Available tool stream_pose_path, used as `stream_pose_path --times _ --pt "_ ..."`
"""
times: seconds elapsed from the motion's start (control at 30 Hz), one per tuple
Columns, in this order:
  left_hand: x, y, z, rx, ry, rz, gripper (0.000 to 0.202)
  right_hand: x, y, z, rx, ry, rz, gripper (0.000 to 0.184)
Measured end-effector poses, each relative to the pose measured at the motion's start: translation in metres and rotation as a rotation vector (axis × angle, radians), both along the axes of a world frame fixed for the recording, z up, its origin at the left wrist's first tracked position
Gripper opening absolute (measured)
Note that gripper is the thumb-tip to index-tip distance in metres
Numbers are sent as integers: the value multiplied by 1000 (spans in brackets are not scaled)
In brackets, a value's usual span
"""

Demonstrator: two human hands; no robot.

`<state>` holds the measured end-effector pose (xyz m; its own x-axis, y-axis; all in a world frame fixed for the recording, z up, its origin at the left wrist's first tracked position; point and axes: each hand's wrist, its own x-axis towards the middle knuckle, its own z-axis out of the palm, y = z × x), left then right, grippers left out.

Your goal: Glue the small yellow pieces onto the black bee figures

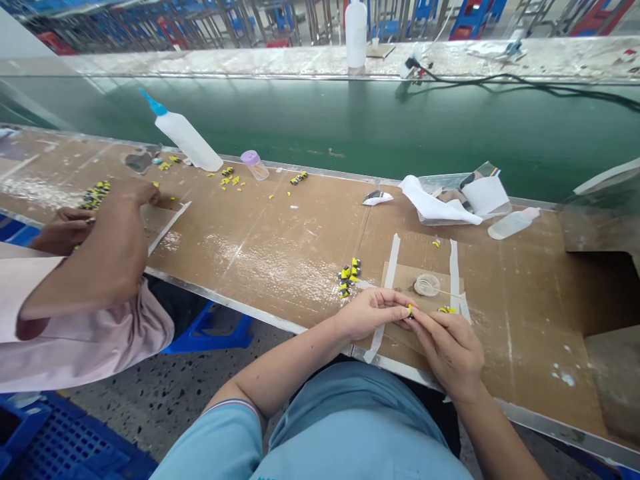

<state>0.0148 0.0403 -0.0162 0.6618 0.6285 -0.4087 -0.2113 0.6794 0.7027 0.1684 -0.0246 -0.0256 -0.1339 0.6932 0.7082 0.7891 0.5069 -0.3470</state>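
Note:
My left hand [377,311] and my right hand [453,347] meet over the taped cardboard pad. Between their fingertips they pinch a small yellow and black piece [411,311], mostly covered by the fingers. Just beyond the hands sits a small round clear dish [427,285] with a thin stick lying across it. Beside my right hand are loose yellow bits [447,310]. A cluster of yellow and black pieces [349,277] lies to the left of my left hand. One more yellow bit [437,244] rests near the top of the pad.
At the left, a co-worker's arm [115,233] reaches over the same table. Along the back stand a white bottle with blue nozzle [187,140], a purple-lidded jar [255,165] and a clear tray [450,207]. A small bottle [514,223] lies at right. Beyond runs a green belt [280,120].

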Motion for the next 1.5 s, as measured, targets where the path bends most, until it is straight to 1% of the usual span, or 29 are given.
stream_pose_path --times 0.1,0.2,0.33,0.43,0.5,0.53,0.6,0.67,0.7,0.73,0.8,0.87,0.97,1.0,1.07,1.13,1.17,1.23,1.37,1.5 --pt "-1 1 1 -3 -6 -23 44 -1 0 1 -12 19 -7 33" --pt "-2 3 -2 2 -4 -47 44 -2 -1 1 -18 43 -8 23" --pt "-1 0 -5 34 13 -53 45 -2 -1 -1 -37 67 -18 16" --pt "-3 0 -2 88 25 -57 46 0 -2 1 -27 76 -31 16" --pt "-8 6 2 175 76 -30 41 3 -3 3 -11 101 -57 15" --pt "-11 12 5 244 135 5 35 5 -4 4 -8 128 -74 12" --pt "-21 31 9 431 342 120 22 9 -4 5 -16 203 -116 8" --pt "-33 54 12 654 643 252 14 12 -4 4 -27 277 -165 6" --pt "-39 65 12 748 802 298 13 13 -4 3 -33 303 -185 5" --pt "-44 75 13 820 943 314 13 14 -4 2 -40 321 -197 5" --pt "-51 88 12 900 1132 266 13 15 -4 0 -53 335 -203 6" --pt "-54 92 12 958 1231 221 14 15 -4 -1 -60 344 -205 6" --pt "-54 84 15 1055 1278 236 19 15 -4 -2 -80 381 -226 7" --pt "-53 80 16 1076 1265 215 19 15 -5 -3 -91 400 -240 7" --pt "-51 72 20 1085 1236 100 18 16 -5 -6 -126 457 -274 8" --pt "-49 68 22 1055 1238 -35 15 17 -6 -10 -170 537 -312 10" --pt "-47 68 22 1037 1249 -86 14 18 -7 -12 -194 576 -327 12" --pt "-45 67 21 1024 1258 -145 16 19 -7 -15 -232 634 -348 14" --pt "-44 65 15 1099 1234 -169 22 20 -7 -17 -285 690 -363 20" --pt "-45 63 10 1169 1159 -109 18 19 -2 -16 -362 767 -404 32"
